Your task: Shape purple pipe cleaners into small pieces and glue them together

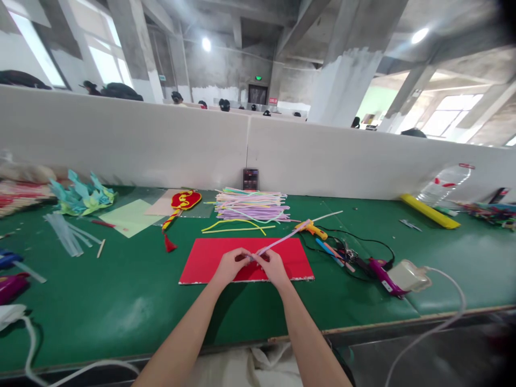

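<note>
My left hand (233, 266) and my right hand (274, 267) meet above a red board (205, 258), fingertips pinched close together. Between them is the lower end of a lavender pipe cleaner (284, 237), whose long free part slants up to the right. Its gripped end is mostly hidden by my fingers. Just beyond the board lies a pile of pastel pipe cleaners (250, 207), with yellow pipe cleaners (237, 230) loose in front. An orange-yellow glue gun (313, 230) rests at the board's far right corner, near the pipe cleaner's tip.
A red fan-shaped ornament (186, 201) with a tassel lies left of the pile. Further left are glue sticks (66, 234) and turquoise paper pieces (83, 194). Cables, pliers-like tools and a white plug adapter (409, 277) lie right. A phone (250, 179) leans on the white partition (322, 156).
</note>
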Demonstrator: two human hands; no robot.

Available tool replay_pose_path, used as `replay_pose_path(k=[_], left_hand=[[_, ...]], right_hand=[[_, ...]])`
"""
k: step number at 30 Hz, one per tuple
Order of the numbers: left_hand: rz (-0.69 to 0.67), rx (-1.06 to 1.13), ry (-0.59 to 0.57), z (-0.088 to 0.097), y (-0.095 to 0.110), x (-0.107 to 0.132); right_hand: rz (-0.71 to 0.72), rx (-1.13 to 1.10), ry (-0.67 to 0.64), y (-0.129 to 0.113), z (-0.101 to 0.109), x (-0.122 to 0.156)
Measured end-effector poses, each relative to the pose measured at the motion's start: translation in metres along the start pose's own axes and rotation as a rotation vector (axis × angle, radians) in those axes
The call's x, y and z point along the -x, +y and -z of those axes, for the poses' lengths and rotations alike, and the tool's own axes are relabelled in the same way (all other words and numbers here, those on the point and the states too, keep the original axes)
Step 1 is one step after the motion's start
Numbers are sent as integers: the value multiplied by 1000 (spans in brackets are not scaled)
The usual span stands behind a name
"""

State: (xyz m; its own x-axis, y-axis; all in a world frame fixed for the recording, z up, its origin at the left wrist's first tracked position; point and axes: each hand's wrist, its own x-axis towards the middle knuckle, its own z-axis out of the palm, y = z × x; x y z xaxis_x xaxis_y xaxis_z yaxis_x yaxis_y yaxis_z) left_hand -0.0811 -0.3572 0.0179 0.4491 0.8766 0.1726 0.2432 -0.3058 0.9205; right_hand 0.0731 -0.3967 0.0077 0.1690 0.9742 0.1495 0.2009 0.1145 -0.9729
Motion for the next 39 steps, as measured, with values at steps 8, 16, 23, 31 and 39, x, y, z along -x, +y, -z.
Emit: replay_pose_path(k=[8,16,23,31,39], left_hand=[[-22,-59,-8,0,0,1],[-16,-18,33,-3,-5,2],[34,90,28,-4,-9,-1],[10,106,11,0,-8,1],[41,231,-3,1,-5,1]], right_hand=[[23,33,21,3,-2,-1],[53,49,12,-4,-2,1],[16,19,45,-1,-2,0],[-8,-71,-1,3,-7,1],[31,-50,-28,-2,-3,1]])
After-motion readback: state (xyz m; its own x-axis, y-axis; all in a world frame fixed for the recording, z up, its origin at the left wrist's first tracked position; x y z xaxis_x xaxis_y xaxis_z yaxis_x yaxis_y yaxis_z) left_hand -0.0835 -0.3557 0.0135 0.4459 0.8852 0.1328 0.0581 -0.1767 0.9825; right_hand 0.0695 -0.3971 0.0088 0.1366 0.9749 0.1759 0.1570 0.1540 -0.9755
